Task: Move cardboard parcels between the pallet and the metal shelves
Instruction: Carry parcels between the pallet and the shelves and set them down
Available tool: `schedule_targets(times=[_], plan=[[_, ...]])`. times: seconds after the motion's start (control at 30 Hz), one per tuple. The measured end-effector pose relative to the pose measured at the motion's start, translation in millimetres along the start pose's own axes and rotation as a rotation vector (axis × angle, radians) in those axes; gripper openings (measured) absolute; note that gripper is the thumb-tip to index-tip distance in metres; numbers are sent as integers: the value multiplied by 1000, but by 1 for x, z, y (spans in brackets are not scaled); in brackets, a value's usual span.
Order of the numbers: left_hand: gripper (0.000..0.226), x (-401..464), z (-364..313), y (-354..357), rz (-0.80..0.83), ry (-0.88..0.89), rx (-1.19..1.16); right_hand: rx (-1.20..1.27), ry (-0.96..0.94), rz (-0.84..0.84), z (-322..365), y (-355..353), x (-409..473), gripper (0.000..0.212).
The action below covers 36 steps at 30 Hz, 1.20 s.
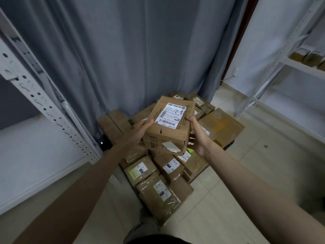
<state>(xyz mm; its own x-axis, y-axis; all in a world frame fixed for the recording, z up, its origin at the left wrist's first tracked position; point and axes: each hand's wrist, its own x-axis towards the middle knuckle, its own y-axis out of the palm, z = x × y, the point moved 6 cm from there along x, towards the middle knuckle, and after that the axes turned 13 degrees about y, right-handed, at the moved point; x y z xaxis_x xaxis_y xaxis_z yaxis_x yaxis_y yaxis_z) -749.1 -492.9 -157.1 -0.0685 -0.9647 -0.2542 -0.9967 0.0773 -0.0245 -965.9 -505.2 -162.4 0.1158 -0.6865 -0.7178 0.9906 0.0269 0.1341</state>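
While both arms reach out over the heap, the head view shows a small stack of cardboard parcels [169, 126] held up between the two hands. The left hand [140, 132] grips the stack's left side, thumb on the top parcel; the right hand [197, 136] clasps the right side, thumb on the top edge beside the white label [170, 115]. Below and beyond lies a pile of parcels [158, 182] on the tiled floor [228, 199]. A metal shelf [42, 103] stands near left, another shelf [290, 64] with parcels far right, and a grey curtain [131, 50] hangs behind.
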Motion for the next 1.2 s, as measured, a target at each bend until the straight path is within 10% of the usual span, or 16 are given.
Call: schedule_targets(times=[0.57,1.2], plan=[[58,59,109,0,49,-302,-55,20,239,-115,-44,-9,100,52],[45,103,257,98,-396,-495,-221,-464,508,-71,-100,-93,284,51]])
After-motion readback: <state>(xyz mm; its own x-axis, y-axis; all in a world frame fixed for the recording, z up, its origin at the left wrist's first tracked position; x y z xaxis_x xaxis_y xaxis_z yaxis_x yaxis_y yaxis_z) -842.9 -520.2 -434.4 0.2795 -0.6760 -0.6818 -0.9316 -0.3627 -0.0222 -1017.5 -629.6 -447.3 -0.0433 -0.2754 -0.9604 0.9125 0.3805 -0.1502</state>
